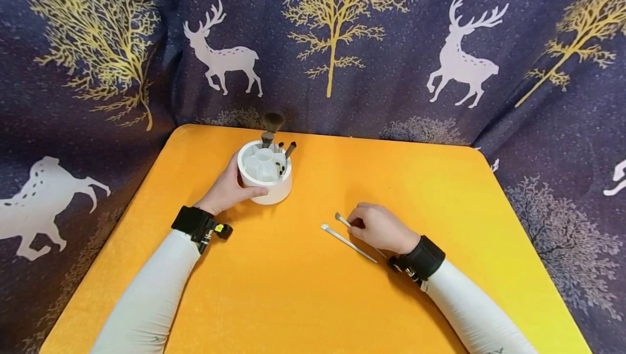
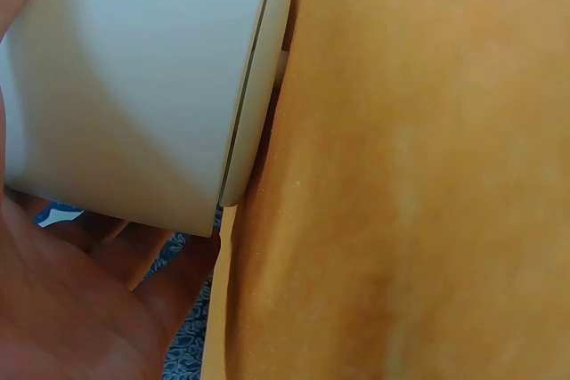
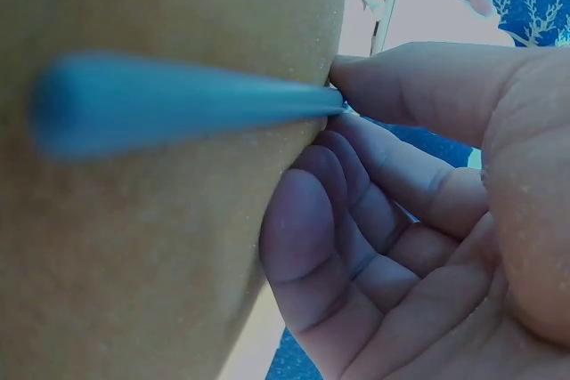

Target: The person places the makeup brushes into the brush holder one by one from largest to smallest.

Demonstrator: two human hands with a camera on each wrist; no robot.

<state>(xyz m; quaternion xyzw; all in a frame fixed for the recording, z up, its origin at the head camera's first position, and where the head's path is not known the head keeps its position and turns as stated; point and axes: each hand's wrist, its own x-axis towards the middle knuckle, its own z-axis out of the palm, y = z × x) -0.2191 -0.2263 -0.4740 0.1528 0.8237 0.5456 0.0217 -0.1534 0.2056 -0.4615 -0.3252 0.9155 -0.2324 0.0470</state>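
Note:
On the left of the table, my left hand [image 1: 226,190] holds a white round brush organizer [image 1: 269,195] by its side, thumb across the front. Divided compartments show inside it, and several dark-bristled makeup brushes [image 1: 273,121] stand at its back and right. In the left wrist view the organizer's wall [image 2: 134,86] fills the upper left, its base close over the cloth. Right of centre, my right hand [image 1: 383,228] pinches a thin makeup brush [image 1: 341,218] between thumb and fingers. The brush's handle [image 3: 187,106] points toward the right wrist camera. A second, pale brush [image 1: 348,242] lies beside it.
An orange cloth covers the table [image 1: 274,299]. Behind it and along both sides hangs a dark blue curtain [image 1: 298,109] printed with deer and trees. Black camera bands sit on both wrists.

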